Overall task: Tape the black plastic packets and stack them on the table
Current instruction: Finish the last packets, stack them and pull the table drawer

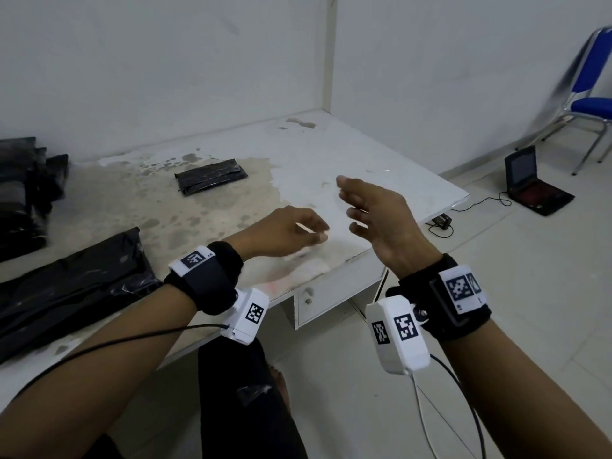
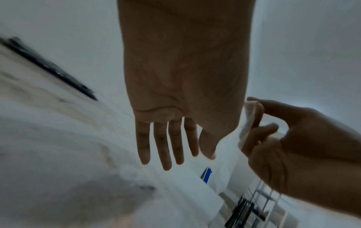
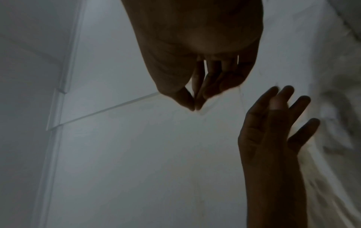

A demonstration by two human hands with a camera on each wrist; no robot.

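While keeping a tape strip off the table, pinched it in right hand, held left hand flat and empty just beside it, probably to catch its loose end.

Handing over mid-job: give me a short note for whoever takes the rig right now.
Left hand: open, fingers straight, holding nothing, above the table's near right part.
Right hand: pinches a clear tape strip between thumb and fingers, beside the left hand.
Things: a single black packet lies alone mid-table; a pile of black packets sits at the far left; a large black packet lies at the near left edge.
Done: some packets are piled; whether they are taped cannot be told.
Left: likely stick this strip on a packet, then stack it.
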